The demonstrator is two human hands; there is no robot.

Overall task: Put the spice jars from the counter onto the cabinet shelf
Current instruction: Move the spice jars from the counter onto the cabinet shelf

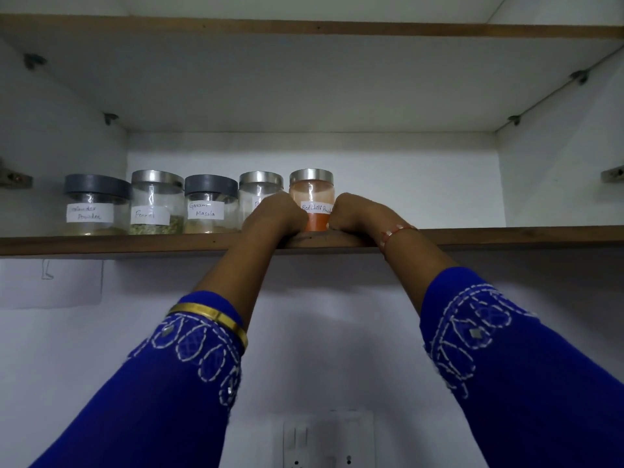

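Several glass spice jars stand in a row on the wooden cabinet shelf. From the left: coriander powder jar with a grey lid, fennel jar with a steel lid, garam masala jar with a grey lid, and a steel-lidded jar whose label is hidden. The red chilli powder jar stands at the right end of the row. My left hand and my right hand clasp its two sides, with its base on the shelf.
To the right of the red chilli jar the shelf runs on to the cabinet side wall. Another shelf board lies overhead. A white switch plate is on the wall below.
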